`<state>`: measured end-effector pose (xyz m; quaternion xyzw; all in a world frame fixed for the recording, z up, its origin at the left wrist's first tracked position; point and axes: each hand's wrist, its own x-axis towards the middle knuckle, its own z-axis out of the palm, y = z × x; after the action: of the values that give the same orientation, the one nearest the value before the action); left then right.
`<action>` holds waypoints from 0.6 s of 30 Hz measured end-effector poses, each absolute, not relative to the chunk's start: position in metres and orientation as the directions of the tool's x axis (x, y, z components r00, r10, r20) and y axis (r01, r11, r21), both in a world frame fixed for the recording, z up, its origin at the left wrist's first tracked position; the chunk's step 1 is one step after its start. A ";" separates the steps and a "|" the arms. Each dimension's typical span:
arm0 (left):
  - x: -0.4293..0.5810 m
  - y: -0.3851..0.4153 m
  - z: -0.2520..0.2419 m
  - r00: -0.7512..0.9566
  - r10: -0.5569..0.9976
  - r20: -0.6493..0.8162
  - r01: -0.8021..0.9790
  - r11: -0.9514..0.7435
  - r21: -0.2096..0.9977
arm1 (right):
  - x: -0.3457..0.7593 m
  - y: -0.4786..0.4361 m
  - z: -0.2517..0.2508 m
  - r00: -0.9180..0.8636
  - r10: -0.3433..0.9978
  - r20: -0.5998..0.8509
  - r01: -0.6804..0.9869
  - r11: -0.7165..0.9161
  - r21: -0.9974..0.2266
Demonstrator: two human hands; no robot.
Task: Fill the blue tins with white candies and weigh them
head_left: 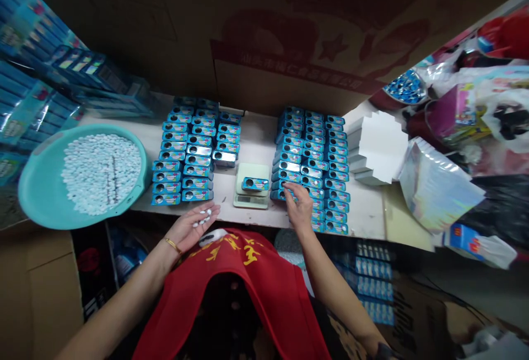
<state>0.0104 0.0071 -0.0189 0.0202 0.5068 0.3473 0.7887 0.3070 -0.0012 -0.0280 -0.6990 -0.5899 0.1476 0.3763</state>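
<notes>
My left hand (200,223) is turned palm up at the table's front edge, and several small white mints (201,220) lie on its palm and fingers. My right hand (298,204) has its fingertips pinched at the end of a small blue tin (278,194), at the front of the right-hand group. Between my hands is a pale kitchen scale (250,199) with one blue tin (255,184) lying on it. Rows of similar tins (197,170) with dark round openings stand left of the scale. More rows (336,185) stand on the right.
A turquoise basin (31,183) of white mints stands at the left. Blue display boxes (25,106) are stacked behind it. A large cardboard carton (289,35) rises at the back. White folded card (382,145) and shiny sheets (438,189) lie at the right.
</notes>
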 end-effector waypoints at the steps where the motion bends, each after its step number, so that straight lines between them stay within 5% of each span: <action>1: 0.011 0.007 -0.019 0.239 0.565 -0.790 -0.531 0.757 0.381 | 0.306 0.000 -0.027 0.247 0.940 0.233 0.719 -0.017 -0.695; 7: 0.016 0.006 -0.019 0.219 0.537 -0.815 -0.537 0.763 0.359 | 0.296 0.012 -0.030 0.126 0.961 0.247 0.779 0.058 -0.624; 18: 0.020 0.008 -0.016 0.254 0.547 -0.797 -0.540 0.764 0.352 | 0.278 0.041 -0.029 -0.102 0.991 0.083 0.950 0.122 -0.287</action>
<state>0.0202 0.0077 -0.0163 0.0034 0.5051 0.3435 0.7918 0.2785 0.0411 -0.0287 -0.6578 -0.7379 0.0805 0.1277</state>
